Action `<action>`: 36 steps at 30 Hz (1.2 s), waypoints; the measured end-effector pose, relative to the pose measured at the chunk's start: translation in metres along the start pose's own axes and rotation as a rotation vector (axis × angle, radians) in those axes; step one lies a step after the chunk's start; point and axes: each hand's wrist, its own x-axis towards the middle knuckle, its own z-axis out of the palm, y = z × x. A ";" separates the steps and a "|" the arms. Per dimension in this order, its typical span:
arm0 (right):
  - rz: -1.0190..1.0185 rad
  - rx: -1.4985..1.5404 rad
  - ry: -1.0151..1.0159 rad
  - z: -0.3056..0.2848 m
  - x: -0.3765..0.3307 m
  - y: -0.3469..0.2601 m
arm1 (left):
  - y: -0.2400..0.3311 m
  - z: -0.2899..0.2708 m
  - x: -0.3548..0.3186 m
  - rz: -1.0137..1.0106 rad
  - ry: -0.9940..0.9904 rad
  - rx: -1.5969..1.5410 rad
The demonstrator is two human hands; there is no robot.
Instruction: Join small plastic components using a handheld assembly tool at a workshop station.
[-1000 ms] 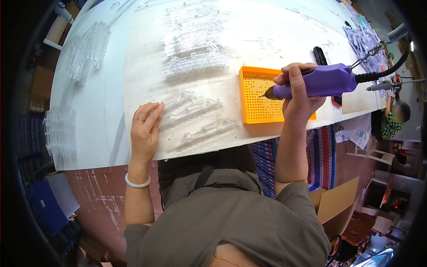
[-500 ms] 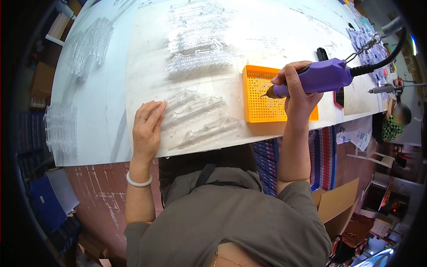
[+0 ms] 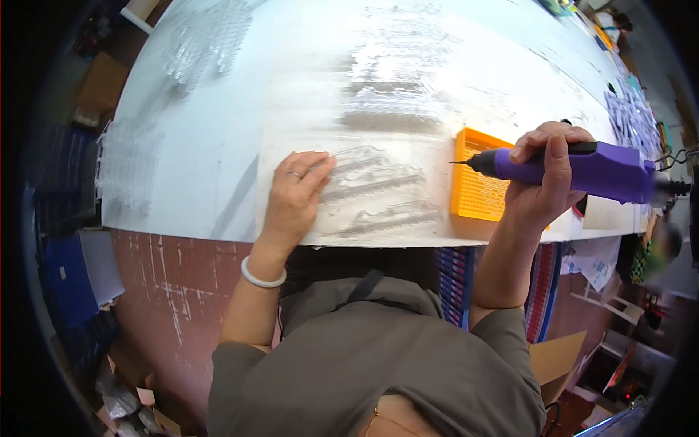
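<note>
My right hand [image 3: 550, 171] is wrapped round a purple electric screwdriver [image 3: 608, 171]. Its thin black bit points left, above the left rim of an orange perforated basket [image 3: 459, 207]. The small contents of the basket are hard to make out. My left hand [image 3: 295, 197], with a ring and a white bangle, rests at the left end of the farther clear plastic strips [image 3: 364, 166]. Its thumb and fingertips close on the end of one strip, partly hiding it. Another clear toothed strip [image 3: 397, 217] lies nearer the table edge.
A pile of clear plastic strips [image 3: 397, 73] lies farther back on the white table [image 3: 291, 95]. More clear stacks stand at the left [image 3: 127, 178] and far left [image 3: 207, 44]. Purple-white parts [image 3: 632, 109] lie at the far right. A cardboard box [image 3: 553, 357] stands below right.
My right hand has drawn the screwdriver bit out of the basket area to its left rim. The whole view has shifted, and my left hand stays by the same strips.
</note>
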 end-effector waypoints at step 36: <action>0.234 0.022 -0.218 0.094 -0.017 0.079 | -0.009 -0.006 -0.002 0.040 -0.008 0.007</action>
